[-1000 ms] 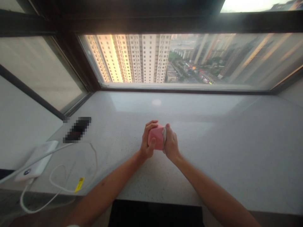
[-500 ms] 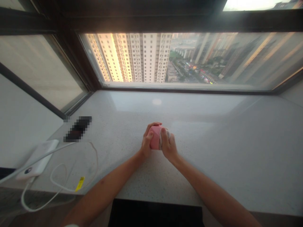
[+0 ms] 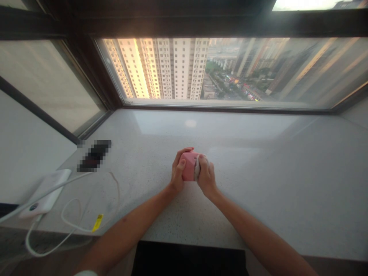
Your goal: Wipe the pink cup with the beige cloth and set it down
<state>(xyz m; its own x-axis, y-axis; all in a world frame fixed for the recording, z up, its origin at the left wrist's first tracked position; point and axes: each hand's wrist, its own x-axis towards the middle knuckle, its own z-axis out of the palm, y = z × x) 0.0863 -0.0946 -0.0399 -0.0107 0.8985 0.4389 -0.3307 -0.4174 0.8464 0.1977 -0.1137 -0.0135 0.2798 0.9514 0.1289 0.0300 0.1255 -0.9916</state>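
Observation:
A small pink box-like object (image 3: 189,171) is held low over the middle of the light counter. My left hand (image 3: 177,172) wraps round its left side, thumb on the near face and fingers over the far edge. At its right end sits a whitish-grey piece (image 3: 197,169), perhaps cloth; its kind is not clear. My right hand (image 3: 207,177) is closed on this piece, pressing it against the pink object. A small dark spot shows on the pink surface close to the whitish piece. Much of the whitish piece is hidden behind my right fingers.
On the left of the speckled counter (image 3: 276,184) lies a white power bank (image 3: 54,191). A white cable (image 3: 69,224) with a yellow tag (image 3: 97,223) loops beside it. Behind them lies a dark pixelated object (image 3: 94,156). A window (image 3: 184,73) borders the far edge.
My right hand has shifted slightly to the right with the whitish piece, uncovering more of the pink object and its dark spot. The left hand keeps nearly the same hold.

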